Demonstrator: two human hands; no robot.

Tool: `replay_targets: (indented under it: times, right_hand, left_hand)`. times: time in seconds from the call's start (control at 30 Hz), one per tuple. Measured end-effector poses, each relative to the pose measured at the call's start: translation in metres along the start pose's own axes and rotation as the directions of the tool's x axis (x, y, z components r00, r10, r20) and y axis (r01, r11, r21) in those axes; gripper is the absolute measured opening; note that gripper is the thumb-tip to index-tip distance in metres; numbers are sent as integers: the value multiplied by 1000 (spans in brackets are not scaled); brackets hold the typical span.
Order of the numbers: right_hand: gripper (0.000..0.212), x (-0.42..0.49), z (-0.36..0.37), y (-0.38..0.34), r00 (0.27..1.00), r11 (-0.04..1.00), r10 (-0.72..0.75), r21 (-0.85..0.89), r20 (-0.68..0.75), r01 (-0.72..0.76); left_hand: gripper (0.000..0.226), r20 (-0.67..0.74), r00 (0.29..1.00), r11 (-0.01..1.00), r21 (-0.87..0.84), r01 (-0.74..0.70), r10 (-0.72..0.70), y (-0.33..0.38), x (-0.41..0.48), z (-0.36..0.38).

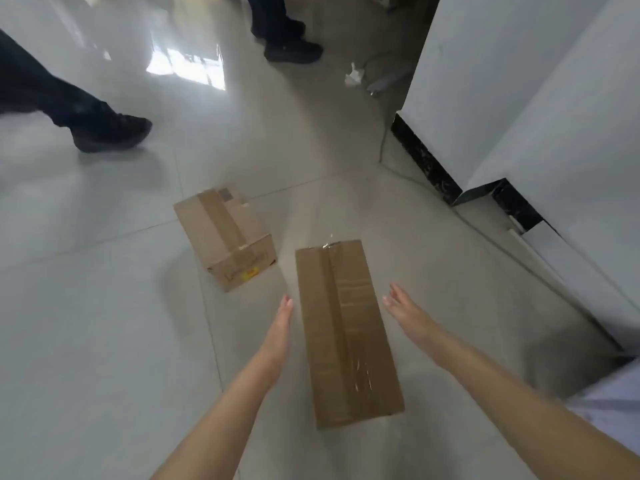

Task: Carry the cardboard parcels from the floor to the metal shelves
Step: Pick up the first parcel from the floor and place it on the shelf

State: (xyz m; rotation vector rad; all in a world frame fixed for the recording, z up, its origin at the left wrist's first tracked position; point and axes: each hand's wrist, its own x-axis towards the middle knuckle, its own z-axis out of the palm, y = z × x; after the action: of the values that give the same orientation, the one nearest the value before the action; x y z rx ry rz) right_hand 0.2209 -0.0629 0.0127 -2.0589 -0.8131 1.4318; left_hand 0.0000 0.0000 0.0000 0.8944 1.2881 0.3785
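Observation:
A long, narrow cardboard parcel (pixel 346 327) lies on the pale tiled floor, taped along its top. My left hand (pixel 278 332) is stretched flat beside its left edge, fingers straight, holding nothing. My right hand (pixel 410 315) is held flat a little off its right edge, also empty. Neither hand visibly touches the parcel. A second, shorter cardboard parcel (pixel 223 233) with a yellow mark on its end sits on the floor just beyond and to the left. No metal shelves are in view.
A white wall (pixel 540 116) with a black skirting board runs along the right. Two people's dark-trousered legs and shoes stand at far left (pixel 110 131) and top centre (pixel 292 50). Crumpled white paper (pixel 354 75) lies near the wall.

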Motion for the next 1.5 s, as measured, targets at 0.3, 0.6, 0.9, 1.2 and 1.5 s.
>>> replay_targets:
  times: [0.3,0.6,0.9,1.2,1.5]
  right_hand:
    - [61,51,27,23,997,987,-76,-141,20,78]
    - [48,52,23,26,997,990,-64,125,-36,69]
    - [30,61,13,20,984,908,-122,386,-128,163]
    - [30,66,14,6,894,946,-226,130,-387,296]
    - [78,57,15,2,995,942,-89,328,49,68]
  left_hand:
    - [52,49,994,990,103,-98,94,-23,55,2]
    - [47,59,969,957,153,-246,240,-10,44,6]
    - [149,-140,919,907,271,-322,369,-8,77,-4]
    - [128,-235,930,947,226,-230,282,7,88,-19]
    - [48,-253,892,927,75,-368,374,14,73,-25]
